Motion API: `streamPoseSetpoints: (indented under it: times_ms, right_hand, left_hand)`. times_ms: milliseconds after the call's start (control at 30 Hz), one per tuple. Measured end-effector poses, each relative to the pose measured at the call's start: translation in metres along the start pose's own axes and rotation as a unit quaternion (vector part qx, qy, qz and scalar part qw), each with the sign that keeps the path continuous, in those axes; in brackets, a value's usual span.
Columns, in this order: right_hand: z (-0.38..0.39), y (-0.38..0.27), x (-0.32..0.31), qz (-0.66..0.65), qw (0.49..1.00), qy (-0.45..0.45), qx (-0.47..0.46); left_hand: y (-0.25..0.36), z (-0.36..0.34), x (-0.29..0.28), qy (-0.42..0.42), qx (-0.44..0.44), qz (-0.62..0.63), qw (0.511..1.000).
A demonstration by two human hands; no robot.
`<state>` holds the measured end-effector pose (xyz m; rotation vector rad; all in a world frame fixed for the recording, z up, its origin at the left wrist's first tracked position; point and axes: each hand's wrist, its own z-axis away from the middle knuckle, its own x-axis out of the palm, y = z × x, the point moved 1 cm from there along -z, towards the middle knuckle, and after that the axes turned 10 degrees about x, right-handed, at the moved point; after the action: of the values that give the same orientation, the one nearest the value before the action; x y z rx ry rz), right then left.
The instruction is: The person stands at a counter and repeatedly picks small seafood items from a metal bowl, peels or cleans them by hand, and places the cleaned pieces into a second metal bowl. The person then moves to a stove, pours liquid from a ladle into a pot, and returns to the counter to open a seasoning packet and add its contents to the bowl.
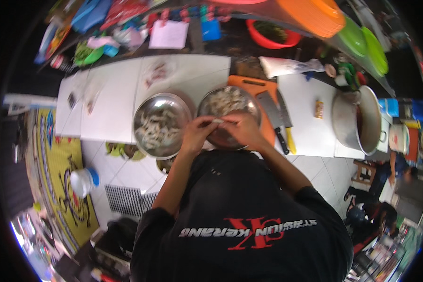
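Observation:
Both hands meet over the near side of a steel bowl (pixel 217 138) with whitish pieces (pixel 226 100) in its far part. My left hand (pixel 196 134) and my right hand (pixel 243 129) pinch a small pale shrimp-like piece (pixel 217 121) between their fingertips. The fingers partly cover it, so its exact kind is hard to tell. Just left stands a second steel bowl (pixel 167 152), holding many greyish-white, curled shrimp-like pieces (pixel 158 129).
Right of the bowls, an orange cutting board (pixel 251 83) carries a cleaver (pixel 270 112) and a yellow-handled knife (pixel 285 113). A large metal pot (pixel 343 117) stands farther right. A red basin of greens (pixel 272 44) sits behind. Another person (pixel 373 214) is at the lower right.

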<state>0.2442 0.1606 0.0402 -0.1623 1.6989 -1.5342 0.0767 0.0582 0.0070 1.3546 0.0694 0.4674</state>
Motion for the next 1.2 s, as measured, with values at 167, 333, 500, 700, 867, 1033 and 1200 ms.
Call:
streamPoseSetpoints:
  times_ms: [167, 333, 500, 700, 867, 1033, 1200]
  right_hand:
    - [0.009, 0.017, 0.004, 0.021, 0.999, 0.021, -0.018]
    - [0.017, 0.022, -0.003, -0.021, 1.000, -0.003, 0.010]
    - [0.024, 0.040, 0.004, -0.010, 0.995, 0.066, 0.074]
    - [0.029, 0.038, 0.007, 0.138, 0.949, 0.283, 0.012]
    - [0.020, 0.061, 0.028, 0.249, 0.940, 0.233, -0.030]
    - [0.029, 0.022, 0.000, 0.222, 0.960, 0.148, 0.084]
    - [0.033, 0.005, -0.009, 0.175, 0.963, 0.186, -0.081]
  left_hand:
    - [-0.002, -0.003, 0.005, -0.003, 0.019, -0.115, 0.993]
    - [-0.020, -0.014, -0.003, -0.073, -0.018, -0.124, 0.989]
    - [-0.044, -0.030, 0.005, -0.131, -0.021, -0.043, 0.990]
    - [-0.013, -0.025, 0.049, -0.077, -0.118, 0.156, 0.978]
    - [-0.011, -0.023, 0.046, -0.115, -0.107, 0.120, 0.980]
    - [-0.009, -0.014, 0.043, -0.045, -0.100, 0.034, 0.993]
    - [-0.006, -0.005, 0.042, 0.055, -0.058, 0.049, 0.996]
